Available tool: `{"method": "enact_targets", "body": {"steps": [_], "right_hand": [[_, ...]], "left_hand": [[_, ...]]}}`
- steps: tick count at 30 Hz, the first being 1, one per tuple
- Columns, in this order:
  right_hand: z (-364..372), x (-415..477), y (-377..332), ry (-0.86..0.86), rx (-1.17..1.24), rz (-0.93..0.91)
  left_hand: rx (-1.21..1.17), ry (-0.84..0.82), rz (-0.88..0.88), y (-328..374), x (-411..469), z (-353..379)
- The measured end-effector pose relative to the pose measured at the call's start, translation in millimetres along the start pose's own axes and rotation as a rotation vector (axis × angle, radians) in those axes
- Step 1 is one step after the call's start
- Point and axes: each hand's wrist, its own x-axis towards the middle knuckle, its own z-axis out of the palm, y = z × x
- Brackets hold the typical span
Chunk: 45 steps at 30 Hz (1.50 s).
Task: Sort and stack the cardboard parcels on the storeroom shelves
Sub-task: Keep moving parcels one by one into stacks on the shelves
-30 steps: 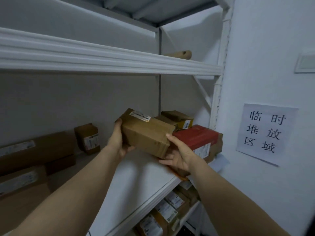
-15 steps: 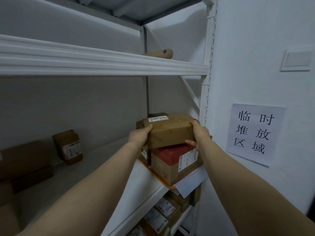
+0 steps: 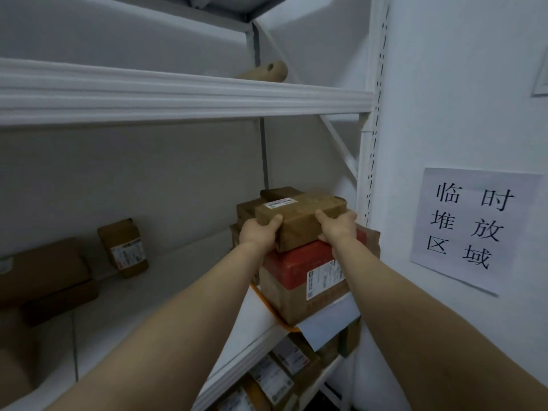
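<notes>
A brown cardboard parcel (image 3: 299, 219) with a white label on top lies on a larger box with a red top (image 3: 299, 262), at the right end of the middle shelf (image 3: 178, 292). My left hand (image 3: 259, 232) grips the parcel's left end, thumb on top. My right hand (image 3: 338, 228) grips its right end. Behind the parcel, other brown boxes (image 3: 278, 193) are stacked against the back wall, mostly hidden.
A small upright box (image 3: 124, 247) and flat brown boxes (image 3: 44, 277) stand further left on the shelf. A cardboard tube (image 3: 264, 72) lies on the upper shelf. Labelled parcels (image 3: 275, 378) fill the shelf below. A paper sign (image 3: 471, 229) hangs on the right wall.
Both hands carried the parcel from mid-shelf to the right and lowered it onto the red-topped box. It now sits square on the stack.
</notes>
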Motion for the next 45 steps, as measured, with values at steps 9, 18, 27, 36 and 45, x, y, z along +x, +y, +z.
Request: {"method": "enact_targets", "body": {"steps": [9, 18, 27, 36, 45], "right_hand": [[7.3, -17.5, 8.8, -0.048, -0.188, -0.133], [51.5, -74.4, 2.5, 0.04, -0.177, -0.484], [139.4, -165.6, 26.3, -0.397, -0.312, -0.516], [253.3, -270.1, 51.4, -0.765, -0.46, -0.502], [337.9, -316.7, 76.0, -0.873, -0.623, -0.441]], "left_hand": [[0.007, 0.037, -0.03, -5.2, -14.3, -12.6], [-0.006, 0.229, -0.06, -15.4, -55.5, -72.8], [0.062, 0.414, -0.159, -47.9, -103.5, -181.4], [0.192, 0.557, -0.244, -91.7, -141.4, -320.4], [0.452, 0.769, -0.337, -133.0, -146.3, -437.6]]}}
